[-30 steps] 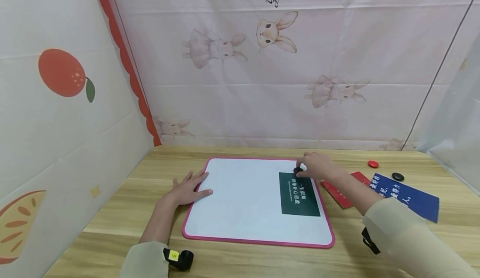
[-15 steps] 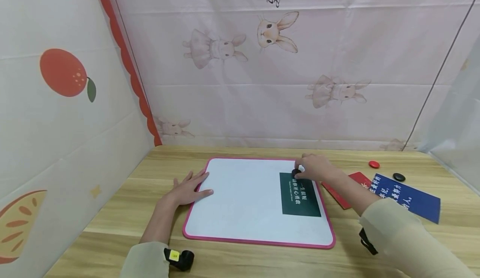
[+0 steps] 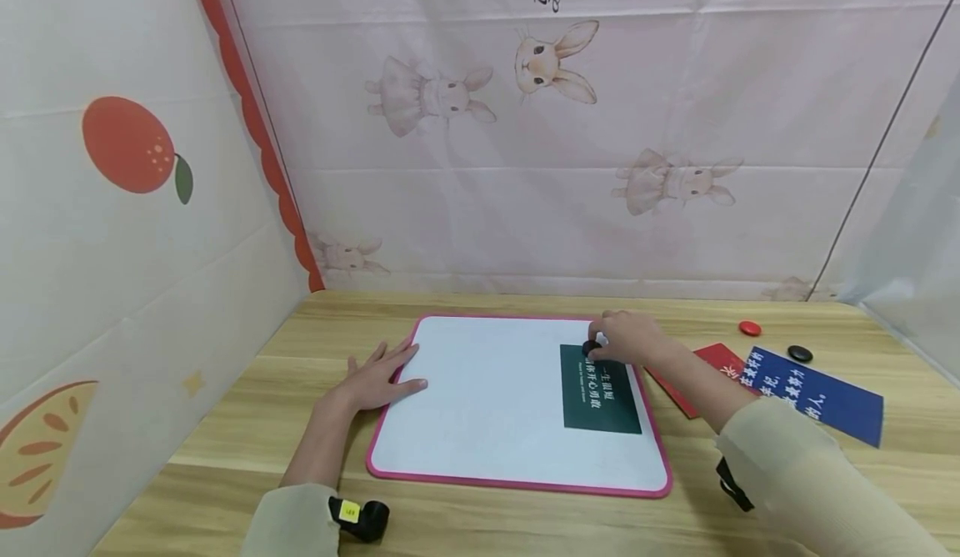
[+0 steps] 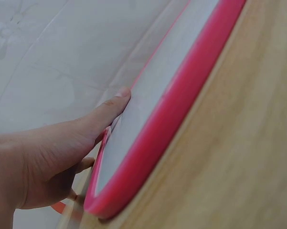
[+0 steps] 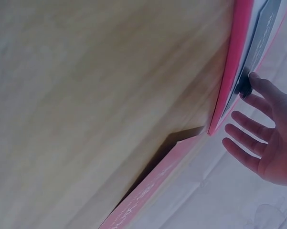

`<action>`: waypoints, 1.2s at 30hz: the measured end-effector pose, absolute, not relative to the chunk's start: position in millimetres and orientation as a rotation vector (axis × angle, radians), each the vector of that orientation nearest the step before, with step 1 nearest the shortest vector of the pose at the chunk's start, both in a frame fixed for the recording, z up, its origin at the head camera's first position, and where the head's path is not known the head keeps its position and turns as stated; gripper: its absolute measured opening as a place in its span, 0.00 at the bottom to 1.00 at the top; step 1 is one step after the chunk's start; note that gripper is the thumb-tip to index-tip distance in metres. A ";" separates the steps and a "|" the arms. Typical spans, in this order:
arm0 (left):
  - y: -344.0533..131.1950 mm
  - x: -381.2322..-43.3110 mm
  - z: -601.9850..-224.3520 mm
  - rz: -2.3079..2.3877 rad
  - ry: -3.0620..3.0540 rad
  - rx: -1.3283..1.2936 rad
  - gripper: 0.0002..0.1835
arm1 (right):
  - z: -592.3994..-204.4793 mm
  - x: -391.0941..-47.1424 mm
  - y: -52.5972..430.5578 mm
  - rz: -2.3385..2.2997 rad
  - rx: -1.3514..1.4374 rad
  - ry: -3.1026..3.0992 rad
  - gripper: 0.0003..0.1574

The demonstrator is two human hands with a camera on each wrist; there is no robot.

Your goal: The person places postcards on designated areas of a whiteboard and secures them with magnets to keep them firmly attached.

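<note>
Head: whiteboard (image 3: 480, 407) is set mid-worktop (image 3: 480, 528), green card (image 3: 592, 411) laid on its right part. At that card's top edge, black disc (image 3: 591, 348) is pinched by right hand (image 3: 630, 337). Left hand (image 3: 373, 383) is laid spread across whiteboard's left rim, nothing grasped. Blue card (image 3: 840, 407), overlapping red card (image 3: 678, 390), is placed toward worktop's right edge; red disc (image 3: 750, 328) and second black disc (image 3: 799, 353) are located near far right corner.

Left wrist: thumb is rested on white face.

Right wrist: black disc is held between thumb and index finger.
</note>
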State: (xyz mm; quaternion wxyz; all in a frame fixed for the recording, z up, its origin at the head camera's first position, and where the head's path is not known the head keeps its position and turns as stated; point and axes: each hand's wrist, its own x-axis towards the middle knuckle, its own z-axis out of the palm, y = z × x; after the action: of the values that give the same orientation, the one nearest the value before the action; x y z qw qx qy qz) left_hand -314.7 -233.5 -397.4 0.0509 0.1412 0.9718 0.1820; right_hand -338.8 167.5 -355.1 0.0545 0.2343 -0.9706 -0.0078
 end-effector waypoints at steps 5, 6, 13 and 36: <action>-233.4 -314.0 -397.1 0.562 2.956 0.430 0.44 | -354.5 -338.0 166.6 -0.019 0.724 -2.944 0.18; -233.4 -313.8 -397.1 0.563 2.955 0.432 0.44 | -354.4 -337.7 166.4 -0.019 0.723 -2.943 0.18; -233.5 -313.4 -396.7 0.561 2.955 0.436 0.43 | -352.6 -335.3 165.9 -0.007 0.724 -2.950 0.20; -234.0 -314.5 -397.7 0.560 2.950 0.439 0.44 | -341.3 -339.2 177.3 0.150 0.646 -3.049 0.26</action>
State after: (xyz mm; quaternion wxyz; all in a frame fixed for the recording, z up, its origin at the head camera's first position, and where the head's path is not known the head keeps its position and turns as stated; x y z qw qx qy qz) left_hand -314.5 -234.0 -397.7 0.0537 0.1445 0.9707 0.1843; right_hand -339.2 177.3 -341.3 0.0106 0.2070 -0.9771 0.0479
